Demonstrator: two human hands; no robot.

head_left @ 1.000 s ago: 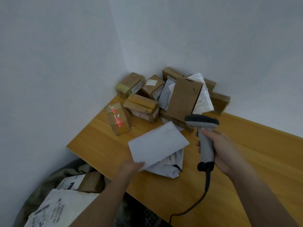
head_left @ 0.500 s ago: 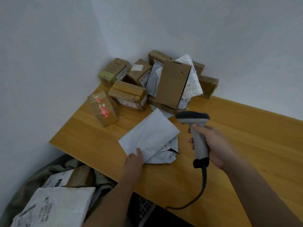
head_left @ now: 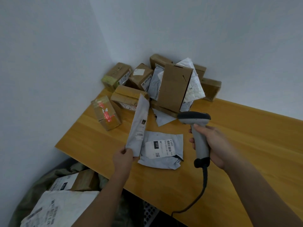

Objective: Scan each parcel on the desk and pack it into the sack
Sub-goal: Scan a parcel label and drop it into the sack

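My left hand [head_left: 123, 158] pinches the near corner of a flat grey mailer [head_left: 139, 126], which stands on edge above the wooden desk [head_left: 246, 145] with its label side turned right. My right hand [head_left: 213, 145] grips a grey barcode scanner [head_left: 199, 133] by the handle, its dark head pointing left toward the mailer. Between both hands a second grey poly bag [head_left: 162, 151] lies flat with its label up. The olive sack [head_left: 49, 182] stands open below the desk's left edge, holding a white bag [head_left: 54, 208] and a box [head_left: 77, 181].
A pile of brown cardboard boxes [head_left: 175, 89] and soft bags fills the desk's far corner against the walls. A small box with red tape [head_left: 106, 114] stands apart on the left. The scanner's black cable [head_left: 196, 199] trails over the near desk edge.
My left hand has tipped the flat grey mailer up from lying over the poly bag to standing on edge, uncovering the bag's label. The scanner hand has barely shifted.
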